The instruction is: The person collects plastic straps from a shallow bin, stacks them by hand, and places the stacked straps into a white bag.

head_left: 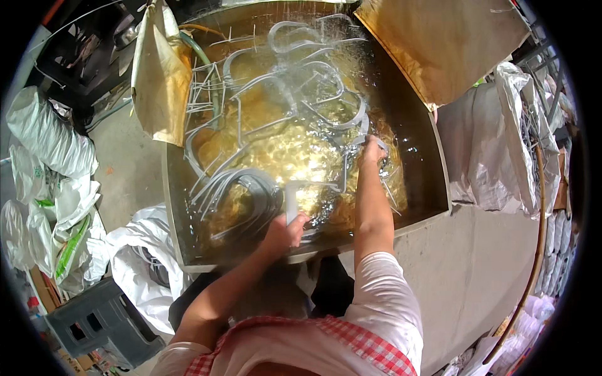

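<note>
A wide metal tank (173,219) of rippling water stands before me, with several bent pale-grey strips (251,131) lying in it, some curved, some with square corners. My left hand (285,232), at the tank's near edge, is closed around a flat whitish strip (292,202) standing up from the fist. From its top, a thinner length runs right over the water. My right hand (373,151) reaches farther in at the right and is closed on a bent grey strip (359,140). Glare and ripples hide whether both hands hold one piece.
A stained board (448,44) overhangs the tank's far right corner; a stained cloth-like sheet (164,81) hangs at its left. A green hose (204,55) dips into the water. White sacks (147,241) stand left and right (486,144). A grey plastic stool (100,319) sits lower left.
</note>
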`<state>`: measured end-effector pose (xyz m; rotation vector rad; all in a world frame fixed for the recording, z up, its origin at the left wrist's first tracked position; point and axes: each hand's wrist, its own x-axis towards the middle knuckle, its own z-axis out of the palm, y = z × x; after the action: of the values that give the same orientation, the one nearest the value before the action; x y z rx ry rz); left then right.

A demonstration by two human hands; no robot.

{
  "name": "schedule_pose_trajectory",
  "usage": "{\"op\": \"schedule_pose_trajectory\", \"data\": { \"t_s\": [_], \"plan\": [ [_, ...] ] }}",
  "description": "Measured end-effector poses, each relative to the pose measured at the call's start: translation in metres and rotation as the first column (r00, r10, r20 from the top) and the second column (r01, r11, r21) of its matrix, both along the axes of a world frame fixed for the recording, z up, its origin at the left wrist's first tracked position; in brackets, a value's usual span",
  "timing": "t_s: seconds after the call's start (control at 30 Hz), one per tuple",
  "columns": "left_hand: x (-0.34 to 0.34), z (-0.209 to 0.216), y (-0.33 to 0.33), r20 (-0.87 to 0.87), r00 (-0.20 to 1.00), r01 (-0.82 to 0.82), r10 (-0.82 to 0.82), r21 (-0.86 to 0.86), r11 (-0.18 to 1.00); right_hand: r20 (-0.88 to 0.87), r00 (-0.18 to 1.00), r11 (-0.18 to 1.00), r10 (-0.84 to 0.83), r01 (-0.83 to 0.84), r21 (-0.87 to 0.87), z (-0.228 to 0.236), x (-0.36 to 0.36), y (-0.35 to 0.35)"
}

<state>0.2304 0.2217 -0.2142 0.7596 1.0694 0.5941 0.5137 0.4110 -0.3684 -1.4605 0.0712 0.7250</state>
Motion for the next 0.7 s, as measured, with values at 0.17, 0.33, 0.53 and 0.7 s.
{"op": "schedule_pose_trajectory", "data": {
  "t_s": [0.17, 0.33, 0.53, 0.7],
  "plan": [
    [0.001, 0.013, -0.004, -0.200, 0.977, 0.079, -0.071, 0.032, 0.996, -0.031, 0.999, 0.999, -0.042, 0.041, -0.022, -0.005, -0.019, 0.004],
    [-0.009, 0.023, -0.006, -0.184, 0.976, 0.125, -0.112, 0.061, 0.990, -0.174, 0.896, 0.907, 0.408, -0.378, 0.183, 0.016, -0.028, -0.013],
    [-0.029, 0.094, -0.031, -0.202, 0.976, 0.157, -0.085, 0.372, 0.915, -0.013, 0.853, 0.786, 0.521, -0.474, 0.398, 0.093, -0.028, -0.052],
    [-0.031, 0.099, -0.027, -0.870, 0.493, 0.723, -0.009, 0.404, 0.561, 0.182, 0.752, 0.667, 0.633, -0.650, 0.364, 0.164, -0.016, -0.084]
  ]
}}
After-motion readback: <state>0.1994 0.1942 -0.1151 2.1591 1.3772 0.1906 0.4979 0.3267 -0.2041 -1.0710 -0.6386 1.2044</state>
